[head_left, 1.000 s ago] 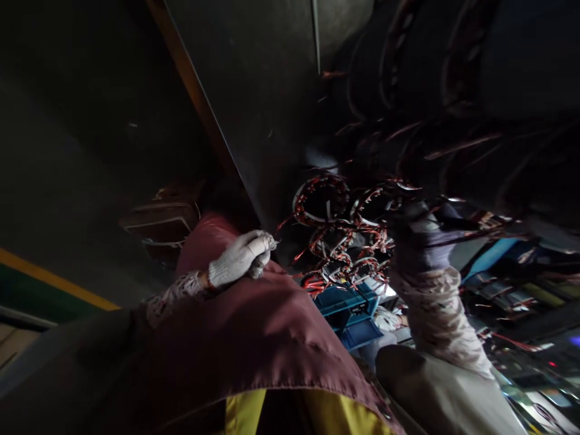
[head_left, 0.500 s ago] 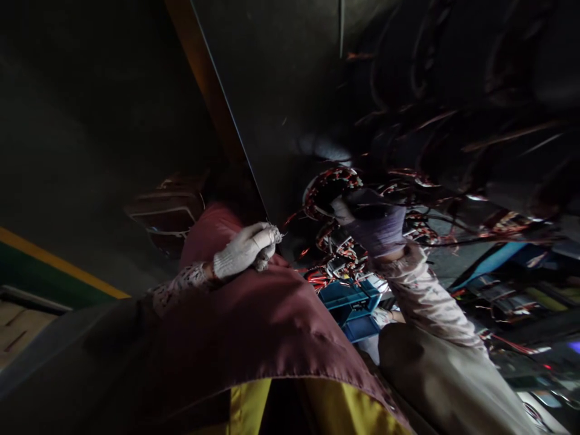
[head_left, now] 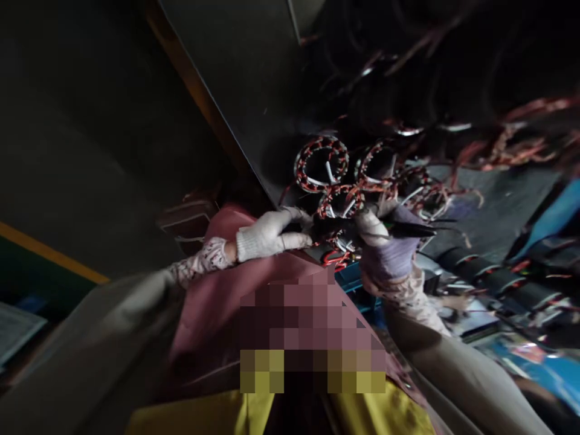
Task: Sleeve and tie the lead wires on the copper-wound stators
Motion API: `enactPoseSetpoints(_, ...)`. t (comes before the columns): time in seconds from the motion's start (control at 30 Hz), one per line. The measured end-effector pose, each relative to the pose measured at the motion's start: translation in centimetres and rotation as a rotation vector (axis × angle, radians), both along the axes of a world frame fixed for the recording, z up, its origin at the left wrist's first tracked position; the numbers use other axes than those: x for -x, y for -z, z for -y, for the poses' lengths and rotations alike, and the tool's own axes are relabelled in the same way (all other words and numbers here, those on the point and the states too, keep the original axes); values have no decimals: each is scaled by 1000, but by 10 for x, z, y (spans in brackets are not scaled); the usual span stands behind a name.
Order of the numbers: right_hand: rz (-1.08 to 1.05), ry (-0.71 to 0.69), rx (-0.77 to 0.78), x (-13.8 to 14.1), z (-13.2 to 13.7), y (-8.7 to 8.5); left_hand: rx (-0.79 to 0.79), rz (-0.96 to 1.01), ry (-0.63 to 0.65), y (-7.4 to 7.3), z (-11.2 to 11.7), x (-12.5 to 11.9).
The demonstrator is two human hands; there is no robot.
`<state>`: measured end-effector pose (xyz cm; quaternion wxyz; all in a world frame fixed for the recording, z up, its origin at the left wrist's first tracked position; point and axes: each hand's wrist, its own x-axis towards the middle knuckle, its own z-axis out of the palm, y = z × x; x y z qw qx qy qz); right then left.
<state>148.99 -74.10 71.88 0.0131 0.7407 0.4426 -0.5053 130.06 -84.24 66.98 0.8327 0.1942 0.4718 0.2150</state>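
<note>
My left hand [head_left: 269, 235], in a white knit glove, reaches toward my right hand [head_left: 385, 248], which wears a lavender glove over a white one. Between them runs a dark pointed tool [head_left: 394, 228], its exact kind unclear in the dim light. Both hands are closed around it. Just beyond them lie several copper-wire coil rings [head_left: 321, 163] bound with red and white, tangled together with loose leads. The nearest ring almost touches my left fingertips.
A dark metal panel [head_left: 217, 90] rises on the left. A blue plastic crate [head_left: 348, 279] sits below the hands. More wound coils [head_left: 493, 281] lie at the right. A maroon apron [head_left: 235, 302] and grey sleeves fill the foreground, partly blurred.
My right hand has come in from the upper right to meet my left hand. The dark tool now shows between them. The whole view has turned and the coils appear clearer.
</note>
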Motion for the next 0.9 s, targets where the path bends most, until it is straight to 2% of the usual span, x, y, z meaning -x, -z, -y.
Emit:
enactPoseSetpoints(0.1, -6, 292, -88, -10, 41, -32, -189, 69, 177, -6, -9, -10)
enactPoseSetpoints(0.27, -52, 552, -15, -32, 96, -63, -360, 190, 485, -32, -18, -40)
enactPoseSetpoints(0.37, -77, 722, -73, -37, 126, -74, -403, 196, 643, -51, -16, -75)
enactPoseSetpoints(0.43, -52, 870, -153, -44, 144, -78, -415, 186, 703, -63, -11, -107)
enactPoseSetpoints(0.53, 36, 1002, -268, -72, 165, -89, -449, 211, 773, -75, -4, -153)
enactPoseSetpoints(0.6, 190, 984, -356, -108, 176, -102, -546, 191, 804, -75, -3, -169)
enactPoseSetpoints(0.63, 301, 939, -382, -131, 181, -108, -616, 135, 795, -72, -4, -168)
enactPoseSetpoints(0.67, 465, 874, -421, -156, 185, -112, -688, 32, 772, -65, -7, -160)
enactPoseSetpoints(0.7, 695, 748, -436, -183, 188, -113, -747, -127, 738, -56, -12, -147)
enactPoseSetpoints(0.73, 880, 614, -338, -210, 188, -110, -780, -324, 708, -46, -18, -130)
enactPoseSetpoints(0.8, 1023, 387, 75, -255, 185, -98, -749, -757, 704, -24, -35, -91)
enactPoseSetpoints(0.87, 1048, 293, 343, -280, 179, -85, -646, -1033, 793, -4, -51, -63)
enactPoseSetpoints(0.9, 1063, 263, 424, -283, 175, -80, -597, -1094, 855, 5, -58, -57)
